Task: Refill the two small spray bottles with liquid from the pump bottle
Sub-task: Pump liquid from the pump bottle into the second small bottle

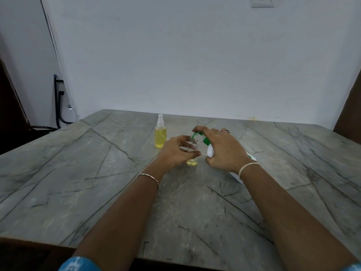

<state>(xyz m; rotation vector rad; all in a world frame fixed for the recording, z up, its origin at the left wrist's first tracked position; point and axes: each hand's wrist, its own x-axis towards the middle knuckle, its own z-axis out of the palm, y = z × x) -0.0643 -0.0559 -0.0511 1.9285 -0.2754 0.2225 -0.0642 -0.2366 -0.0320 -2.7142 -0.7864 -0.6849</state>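
head view, left hand [175,151] grips spray bottle [192,161]

This looks like a plain room in a home: a grey, veined stone-look table [97,173] set against a bare pale wall [195,55], a switch plate [262,1] high up, black cables [58,106] hanging beyond the table's far-left corner.

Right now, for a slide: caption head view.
Left hand holds uncapped spray bottle; right hand holds pump bottle's nozzle over it.

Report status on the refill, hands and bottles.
Left hand grips open spray bottle, barely filled. Right hand holds pump bottle tilted, green nozzle at its mouth. Capped spray bottle full, behind. Nothing blocking.
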